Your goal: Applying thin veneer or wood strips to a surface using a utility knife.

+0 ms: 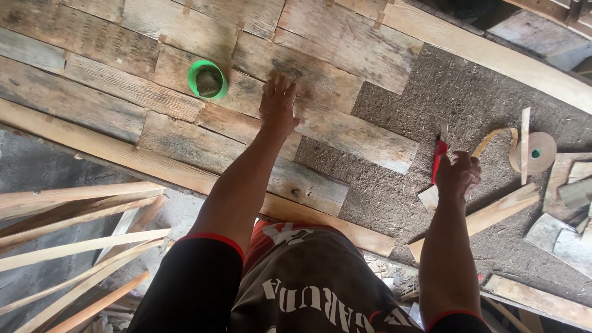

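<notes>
My left hand (277,105) lay flat, fingers spread, pressing the weathered plank panel (345,132) to steady it, just beside a green cup (207,80). My right hand (457,176) gripped a red-handled tool (438,157) over bare fibreboard (456,98), near a tape roll (534,152).

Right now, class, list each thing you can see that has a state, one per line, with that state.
left hand: open, flat on the plank panel
right hand: shut on the red-handled tool
green cup: upright, standing on the planks
roll of tape: partly unrolled, lying on the fibre board
plank panel: partly laid, fibre board bare at the right
</notes>
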